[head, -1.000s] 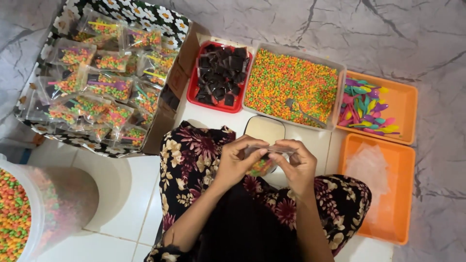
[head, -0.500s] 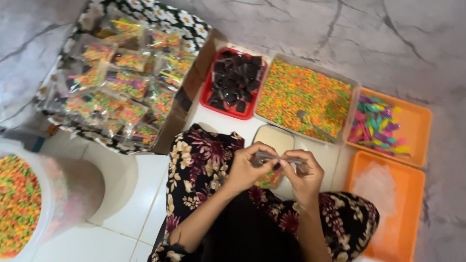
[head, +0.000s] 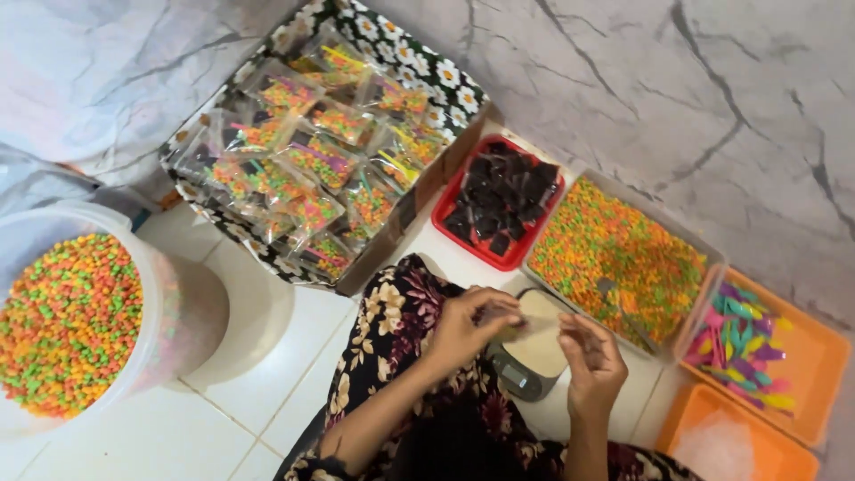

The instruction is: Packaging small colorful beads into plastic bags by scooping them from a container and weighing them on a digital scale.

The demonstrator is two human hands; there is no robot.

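Right now your left hand [head: 468, 325] is closed in a pinch on a small clear packet [head: 506, 328], held just above the small scale [head: 533, 349] that sits on the white tiled floor in front of your lap. Your right hand [head: 590, 356] hovers just beside it with the fingers loosely curled and holds nothing that I can make out. This looks like the filling stage: one packet is in hand, and the clear tray of orange and green pellets [head: 614, 258], with a scoop [head: 614, 298] lying in it, is just beyond your right hand. The next move would call for keeping the packet's mouth open and steady with your left hand while the right reaches for that scoop. The box of filled packets [head: 312, 151] sits well apart, towards the far left of the floor by the wall.
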